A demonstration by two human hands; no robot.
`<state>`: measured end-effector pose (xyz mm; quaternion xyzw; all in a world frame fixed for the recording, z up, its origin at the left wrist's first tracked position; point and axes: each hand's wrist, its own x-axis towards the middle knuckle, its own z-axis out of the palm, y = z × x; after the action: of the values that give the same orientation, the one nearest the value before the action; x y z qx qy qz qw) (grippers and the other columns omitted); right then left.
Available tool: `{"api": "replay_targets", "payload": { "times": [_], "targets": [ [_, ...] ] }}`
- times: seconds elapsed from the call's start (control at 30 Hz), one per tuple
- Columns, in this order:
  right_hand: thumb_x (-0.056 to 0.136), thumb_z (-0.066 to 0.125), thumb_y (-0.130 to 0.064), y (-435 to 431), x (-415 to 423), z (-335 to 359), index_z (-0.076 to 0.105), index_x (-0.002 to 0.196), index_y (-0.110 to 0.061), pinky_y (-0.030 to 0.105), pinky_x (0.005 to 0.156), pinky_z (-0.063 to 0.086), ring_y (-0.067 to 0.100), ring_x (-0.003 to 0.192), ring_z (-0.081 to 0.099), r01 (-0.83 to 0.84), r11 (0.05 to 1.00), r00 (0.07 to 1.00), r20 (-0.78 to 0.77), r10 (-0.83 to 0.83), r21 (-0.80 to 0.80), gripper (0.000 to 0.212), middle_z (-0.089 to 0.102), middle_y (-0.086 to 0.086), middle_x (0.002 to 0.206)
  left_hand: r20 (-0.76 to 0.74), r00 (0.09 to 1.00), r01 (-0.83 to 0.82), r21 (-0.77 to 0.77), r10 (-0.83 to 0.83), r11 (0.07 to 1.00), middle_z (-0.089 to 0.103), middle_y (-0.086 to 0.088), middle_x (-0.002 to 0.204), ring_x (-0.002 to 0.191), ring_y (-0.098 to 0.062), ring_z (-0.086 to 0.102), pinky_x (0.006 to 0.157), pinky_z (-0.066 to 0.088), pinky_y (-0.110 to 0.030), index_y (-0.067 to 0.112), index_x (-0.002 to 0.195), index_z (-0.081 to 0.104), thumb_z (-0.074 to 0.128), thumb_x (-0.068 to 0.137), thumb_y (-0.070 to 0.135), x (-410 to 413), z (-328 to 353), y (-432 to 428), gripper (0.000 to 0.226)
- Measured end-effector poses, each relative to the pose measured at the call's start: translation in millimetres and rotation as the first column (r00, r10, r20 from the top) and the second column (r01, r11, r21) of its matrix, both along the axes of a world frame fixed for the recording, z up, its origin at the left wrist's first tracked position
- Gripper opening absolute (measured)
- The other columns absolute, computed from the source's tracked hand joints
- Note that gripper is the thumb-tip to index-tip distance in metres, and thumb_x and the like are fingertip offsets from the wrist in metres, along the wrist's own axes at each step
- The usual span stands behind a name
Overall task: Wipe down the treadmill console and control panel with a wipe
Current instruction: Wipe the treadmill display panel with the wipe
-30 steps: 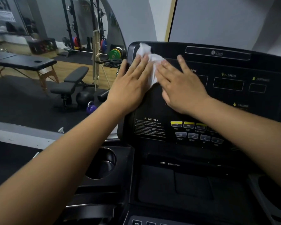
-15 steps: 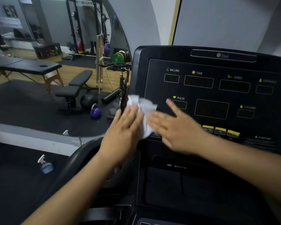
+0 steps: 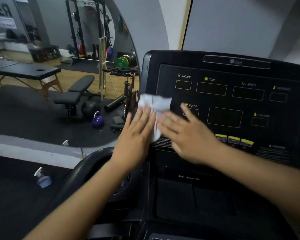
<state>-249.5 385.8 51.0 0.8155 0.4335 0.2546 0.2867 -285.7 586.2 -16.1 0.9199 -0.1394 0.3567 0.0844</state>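
Observation:
The black treadmill console [image 3: 232, 104] fills the right half of the head view, with display windows marked INCLINE, TIME, SPEED and PULSE and a row of yellow buttons [image 3: 234, 139] lower down. A white wipe [image 3: 154, 103] lies crumpled against the console's left edge. My left hand [image 3: 137, 135] presses flat on the wipe's left part, fingers pointing up. My right hand [image 3: 185, 134] presses flat on its right part, over the panel's lower left near the caution text. Both hands are blurred.
A cup holder [image 3: 121, 184] and a curved black handrail [image 3: 87, 168] sit below my left arm. A spray bottle [image 3: 42, 178] stands on the dark floor at the left. A large mirror [image 3: 59, 75] behind shows a bench, a kettlebell and racks.
Both hands slid the wipe from the console's top left corner down along its left side to the lower left of the panel. The camera view shifted as well.

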Motion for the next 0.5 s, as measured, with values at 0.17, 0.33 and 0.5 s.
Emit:
{"api": "replay_targets", "payload": {
  "times": [0.17, 0.33, 0.5],
  "targets": [
    [0.088, 0.031, -0.037, -7.4, -17.9, -19.2, 0.050, 0.139, -0.015, 0.068, 0.110, 0.012, 0.024, 0.137, 0.041, -0.045, 0.992, 0.995, -0.093, 0.034, -0.117, 0.059, 0.046, 0.008, 0.147, -0.121, 0.993, 0.014, 0.071, -0.006, 0.997, 0.021, -0.012, 0.160, 0.149, -0.029, 0.013, 0.118, 0.017, -0.055, 0.009, 0.150, 0.033, 0.049, 0.090, 0.015, -31.9, -25.1, 5.8, 0.062],
    [0.092, 0.016, -0.040, 24.0, 23.9, 56.4, 0.021, 0.152, -0.018, 0.069, 0.111, -0.001, 0.019, 0.147, 0.019, 0.142, 0.990, 0.989, 0.041, -0.142, 0.002, 0.064, 0.018, 0.004, 0.160, -0.078, 0.993, -0.085, 0.022, 0.087, 0.996, 0.017, -0.017, 0.160, 0.148, -0.036, 0.014, 0.117, 0.014, -0.056, 0.007, 0.152, 0.027, 0.040, 0.096, 0.018, 28.1, 65.3, 5.4, 0.058],
    [0.093, 0.014, -0.038, 40.9, 47.0, 97.8, 0.022, 0.152, -0.016, 0.068, 0.112, 0.004, 0.019, 0.148, 0.014, 0.177, 0.972, 0.981, 0.057, -0.188, 0.156, 0.064, 0.019, 0.004, 0.161, -0.050, 0.994, -0.096, -0.031, 0.094, 0.995, 0.005, -0.015, 0.162, 0.149, -0.033, 0.008, 0.119, 0.015, -0.045, 0.007, 0.154, 0.013, 0.036, 0.102, 0.017, 60.1, 123.6, 6.1, 0.058]
  ]
}}
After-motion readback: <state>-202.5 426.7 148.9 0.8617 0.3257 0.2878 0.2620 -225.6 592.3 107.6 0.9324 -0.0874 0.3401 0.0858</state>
